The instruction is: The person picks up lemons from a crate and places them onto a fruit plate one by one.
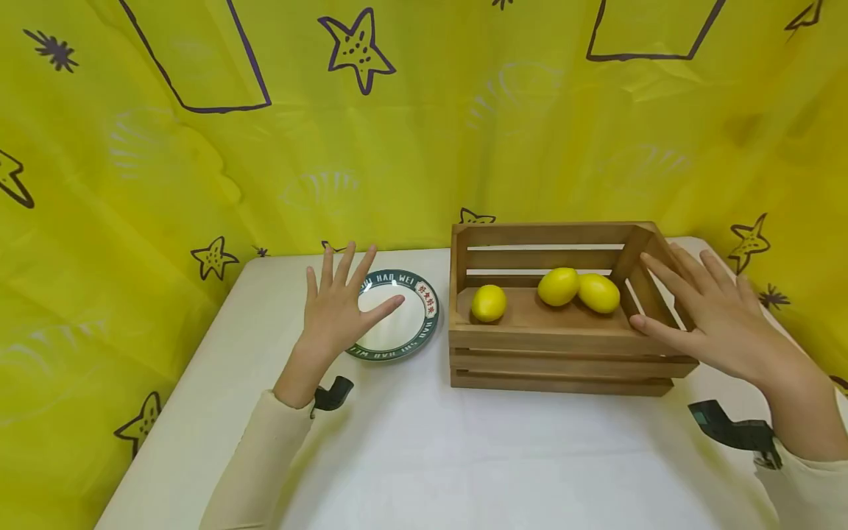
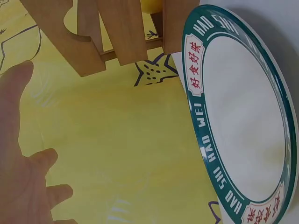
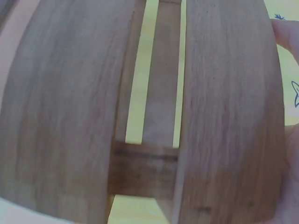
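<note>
White table (image 1: pixel 464 456), smooth, faint creases, corners rounded at the far side. Behind and at both sides hangs a yellow curtain (image 1: pixel 411 169), rippled, slightly glossy, printed with dark outlined starfish and pale shells.

Crate (image 1: pixel 556 341) on the table, right of centre: brown wooden slats, visible grain, gaps between, open top, roughly oblong. Inside, three yellow lemons, smooth and egg-shaped: one alone toward the left (image 1: pixel 489 303), the other two side by side, touching, toward the right (image 1: pixel 558 287) (image 1: pixel 599 294).

Plate (image 1: pixel 397 331) lies just left of the crate, apart from it: round, shiny, white middle, dark green rim with white lettering and red characters in pale panels.

Left hand (image 1: pixel 334 309): fingers spread wide, nothing held, over the plate's left side. Right hand (image 1: pixel 722 324): fingers extended and apart, nothing gripped, at the crate's right end; contact cannot be told. Pale sleeves (image 1: pixel 258 464) on both arms.
</note>
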`<state>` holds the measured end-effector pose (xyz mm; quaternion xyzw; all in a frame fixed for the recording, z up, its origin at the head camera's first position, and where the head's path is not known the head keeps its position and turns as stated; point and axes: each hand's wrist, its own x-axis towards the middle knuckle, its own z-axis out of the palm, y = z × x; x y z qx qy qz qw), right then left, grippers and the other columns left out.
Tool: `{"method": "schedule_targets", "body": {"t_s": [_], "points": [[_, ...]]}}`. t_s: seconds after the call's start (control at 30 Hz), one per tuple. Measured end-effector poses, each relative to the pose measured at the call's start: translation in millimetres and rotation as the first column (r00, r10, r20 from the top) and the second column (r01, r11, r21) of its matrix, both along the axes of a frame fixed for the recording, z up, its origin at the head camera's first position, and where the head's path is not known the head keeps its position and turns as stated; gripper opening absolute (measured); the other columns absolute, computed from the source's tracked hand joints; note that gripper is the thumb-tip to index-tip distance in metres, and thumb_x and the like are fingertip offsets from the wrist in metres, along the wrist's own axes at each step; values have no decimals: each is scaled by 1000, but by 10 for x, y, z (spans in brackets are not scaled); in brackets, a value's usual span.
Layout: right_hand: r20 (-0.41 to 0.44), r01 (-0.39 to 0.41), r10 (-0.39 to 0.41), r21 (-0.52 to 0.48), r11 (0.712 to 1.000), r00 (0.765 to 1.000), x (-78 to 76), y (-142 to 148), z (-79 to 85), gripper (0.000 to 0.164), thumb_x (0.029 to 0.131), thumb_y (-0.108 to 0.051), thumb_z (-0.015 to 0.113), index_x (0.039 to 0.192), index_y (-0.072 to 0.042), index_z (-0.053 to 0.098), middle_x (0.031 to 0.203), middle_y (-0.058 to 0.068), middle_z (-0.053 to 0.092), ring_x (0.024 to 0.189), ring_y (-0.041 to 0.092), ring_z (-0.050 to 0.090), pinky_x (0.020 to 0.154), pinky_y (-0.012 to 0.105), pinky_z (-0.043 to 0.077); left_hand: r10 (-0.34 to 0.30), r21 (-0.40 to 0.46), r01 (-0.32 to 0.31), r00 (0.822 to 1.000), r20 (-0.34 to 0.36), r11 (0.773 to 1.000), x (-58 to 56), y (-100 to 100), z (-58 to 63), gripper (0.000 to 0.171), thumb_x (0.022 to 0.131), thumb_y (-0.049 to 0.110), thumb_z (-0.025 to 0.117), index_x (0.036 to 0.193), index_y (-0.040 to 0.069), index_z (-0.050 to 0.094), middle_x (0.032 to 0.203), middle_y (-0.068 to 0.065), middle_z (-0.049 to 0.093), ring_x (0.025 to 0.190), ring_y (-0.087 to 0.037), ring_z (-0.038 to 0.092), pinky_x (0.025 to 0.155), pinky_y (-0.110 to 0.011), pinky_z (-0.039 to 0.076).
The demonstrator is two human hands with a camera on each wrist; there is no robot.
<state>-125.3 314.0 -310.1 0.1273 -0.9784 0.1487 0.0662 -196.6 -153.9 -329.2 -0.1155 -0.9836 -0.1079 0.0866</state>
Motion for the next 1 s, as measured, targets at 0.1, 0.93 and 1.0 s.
{"method": "schedule_targets", "body": {"t_s": [0.1, 0.93, 1.0], "points": [[-13, -16, 15, -19, 1000, 1000, 26, 49, -18, 86, 93, -43, 61, 158, -23, 10, 164, 11, -7, 144, 41, -20, 109, 64, -19, -13, -1, 13, 1000, -23, 1000, -11, 46, 3, 89, 87, 71, 48, 158, 32, 12, 165, -6, 6, 149, -34, -9, 116, -61, -3], [26, 37, -28, -436, 899, 999, 229, 118, -275, 97, 92, -23, 67, 158, -22, -4, 163, 15, -7, 145, 49, -3, 104, 77, -1, -274, 200, 288, 957, -95, 937, -35, 561, 133, 78, 93, 58, 55, 156, 26, 23, 160, -9, 24, 149, -32, 12, 118, -54, 15], [17, 45, -42, -463, 885, 999, 235, 119, -299, 96, 91, -23, 67, 158, -21, -2, 162, 19, -2, 143, 52, 2, 105, 76, 1, -293, 197, 306, 952, -95, 932, -39, 608, 156, 77, 92, 58, 55, 155, 26, 24, 159, -9, 24, 149, -33, 13, 116, -57, 19]]}}
